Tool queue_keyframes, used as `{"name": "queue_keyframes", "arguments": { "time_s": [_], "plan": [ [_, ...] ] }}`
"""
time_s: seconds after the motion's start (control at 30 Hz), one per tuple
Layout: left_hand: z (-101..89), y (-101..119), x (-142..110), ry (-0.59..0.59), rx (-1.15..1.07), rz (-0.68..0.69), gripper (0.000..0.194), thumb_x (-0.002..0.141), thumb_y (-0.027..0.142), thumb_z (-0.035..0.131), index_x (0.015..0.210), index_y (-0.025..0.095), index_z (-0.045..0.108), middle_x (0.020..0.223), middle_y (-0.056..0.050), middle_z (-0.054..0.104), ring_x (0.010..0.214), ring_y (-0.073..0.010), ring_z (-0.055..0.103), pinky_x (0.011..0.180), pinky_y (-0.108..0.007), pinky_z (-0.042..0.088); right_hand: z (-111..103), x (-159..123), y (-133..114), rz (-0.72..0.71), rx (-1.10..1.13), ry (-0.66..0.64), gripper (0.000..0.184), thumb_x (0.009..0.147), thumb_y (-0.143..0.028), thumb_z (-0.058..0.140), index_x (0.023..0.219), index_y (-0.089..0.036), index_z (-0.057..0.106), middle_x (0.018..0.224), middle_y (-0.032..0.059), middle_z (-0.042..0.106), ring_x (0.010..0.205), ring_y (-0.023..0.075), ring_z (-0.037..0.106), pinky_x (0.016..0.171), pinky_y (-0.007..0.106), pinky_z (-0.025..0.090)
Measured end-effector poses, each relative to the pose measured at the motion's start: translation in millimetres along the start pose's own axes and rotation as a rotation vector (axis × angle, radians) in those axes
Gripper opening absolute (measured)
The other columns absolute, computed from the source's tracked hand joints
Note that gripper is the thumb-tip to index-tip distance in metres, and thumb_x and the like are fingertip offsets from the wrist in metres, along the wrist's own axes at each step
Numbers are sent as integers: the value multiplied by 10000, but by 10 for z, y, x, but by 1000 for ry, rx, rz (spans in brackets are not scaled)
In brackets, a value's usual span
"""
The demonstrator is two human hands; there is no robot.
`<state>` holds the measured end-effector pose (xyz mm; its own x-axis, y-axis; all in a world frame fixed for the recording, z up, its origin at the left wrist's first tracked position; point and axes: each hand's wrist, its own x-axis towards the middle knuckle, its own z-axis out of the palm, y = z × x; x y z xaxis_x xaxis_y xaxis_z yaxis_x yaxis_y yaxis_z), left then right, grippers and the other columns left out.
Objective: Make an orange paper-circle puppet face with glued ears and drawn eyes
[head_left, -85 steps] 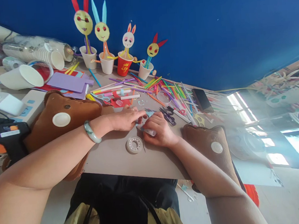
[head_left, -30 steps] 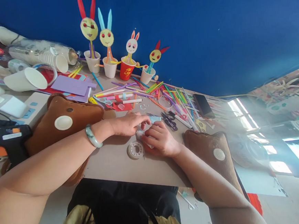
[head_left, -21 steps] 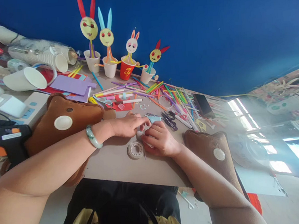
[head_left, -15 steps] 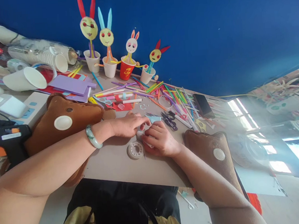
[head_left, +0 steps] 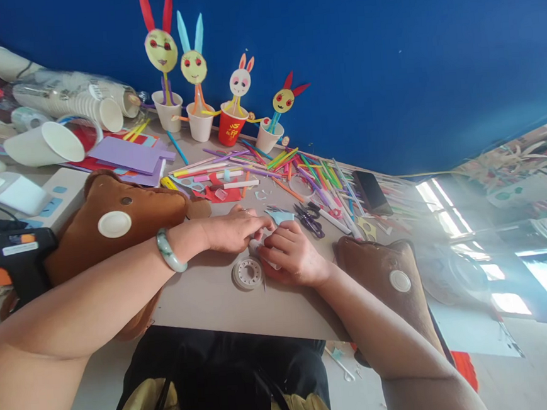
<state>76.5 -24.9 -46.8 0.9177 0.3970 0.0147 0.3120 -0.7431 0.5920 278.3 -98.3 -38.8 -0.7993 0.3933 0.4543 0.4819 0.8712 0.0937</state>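
Close together over the table's middle, my left hand [head_left: 232, 229] and my right hand [head_left: 297, 253] nearly meet at the fingertips. My left fingers are bent inward with the index finger reaching towards the right hand; what they pinch is hidden. Curled round a small whitish object [head_left: 256, 247], my right fingers cover most of it, so its kind does not show. Just below lies a white tape roll [head_left: 248, 274]. Beyond the fingertips is a light blue paper piece [head_left: 281, 216], with dark-handled scissors [head_left: 309, 220] to its right.
Brown cushions lie left [head_left: 145, 202] and right [head_left: 383, 272] of my hands. Straws and markers [head_left: 232, 167] are scattered behind them. Several cup figures [head_left: 232, 123] line the blue wall. A glue gun [head_left: 21, 250] is far left; a phone [head_left: 371, 192] lies back right.
My right hand has turned and its fingers have shifted over the white tube seen earlier, now mostly hidden. The blue paper beyond shows more. In the last second both hands barely move.
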Motion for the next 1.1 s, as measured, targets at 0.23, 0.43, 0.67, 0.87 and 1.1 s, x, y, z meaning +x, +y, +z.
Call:
{"name": "queue_keyframes", "arguments": {
  "time_s": [0.23,0.43,0.67,0.87,1.1],
  "plan": [
    [-38,22,-15,-30,10,-22,417,865,44,470,1230,243,505,1049,-25,642,1094,-214,540,994,-357,309,1,-23,8,38,95,51,100,819,-167,634,905,-214,614,774,22,676,730,174,594,798,394,428],
    [-141,109,-22,-99,-12,-66,434,860,9,446,1217,250,502,1011,0,663,1082,-188,546,944,-318,340,-44,-56,45,183,164,253,208,773,-184,628,965,-238,566,810,10,682,674,166,617,748,391,408],
    [-106,67,-23,-69,15,-71,417,830,0,454,1177,222,516,1100,-36,656,1113,-189,546,973,-310,345,11,-49,40,143,172,101,118,819,-192,627,925,-222,584,772,15,668,716,170,609,784,387,405],
    [-71,13,-15,-50,4,-53,377,814,17,460,1122,216,547,1088,-50,655,1078,-195,547,931,-300,364,22,-27,23,149,174,43,72,839,-187,617,905,-214,606,750,15,650,736,176,596,823,395,402],
    [-105,47,-34,-75,-13,-85,377,841,33,462,1151,234,534,1033,-36,619,1007,-188,556,916,-308,400,-25,-40,31,199,223,120,130,795,-184,614,918,-223,594,771,9,671,708,171,605,797,396,386]
  ]
}}
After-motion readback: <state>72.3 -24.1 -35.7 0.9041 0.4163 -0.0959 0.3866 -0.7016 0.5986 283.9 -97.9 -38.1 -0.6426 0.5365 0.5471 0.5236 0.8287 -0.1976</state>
